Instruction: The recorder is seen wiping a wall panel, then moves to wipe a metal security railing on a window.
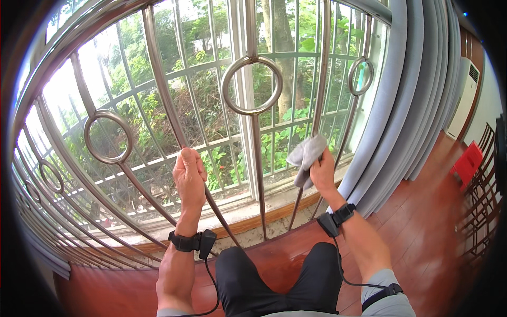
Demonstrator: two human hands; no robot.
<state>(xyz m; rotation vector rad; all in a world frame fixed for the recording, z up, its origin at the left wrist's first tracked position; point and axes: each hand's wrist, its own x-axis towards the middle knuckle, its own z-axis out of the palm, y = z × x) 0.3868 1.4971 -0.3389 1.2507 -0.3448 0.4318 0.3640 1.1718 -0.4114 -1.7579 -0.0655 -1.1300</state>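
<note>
- The left hand [189, 177] is clenched around a slanted brown metal bar [163, 95] of the curved window grille, fingers wrapped fully round it, thumb on top.
- The right hand [321, 171] pinches a crumpled grey cloth [305, 158] between thumb and fingers; the cloth bunches above and to the left of the hand, pressed against another thin grille bar [318, 105] near that bar's lower half.
- Both wrists carry a black strap with a small black box: left wrist band [191, 242], right wrist band [336, 219]; a thin cable runs down from each.
- Between the two hands stands a straight upright bar with a large metal ring [252, 85] above hand height; smaller rings sit on the bars to either side.
- Behind the grille is glass, a white window frame, and green foliage outside.
- A pale stone sill with a wooden edge [253, 224] runs below the bars.
- Grey-blue folded curtains [406, 105] hang just right of the right hand.
- The person's knees in black shorts [274, 274] are over the red-brown wooden floor [422, 222].
- A red stool [467, 164] stands at the room's far right, well apart.
</note>
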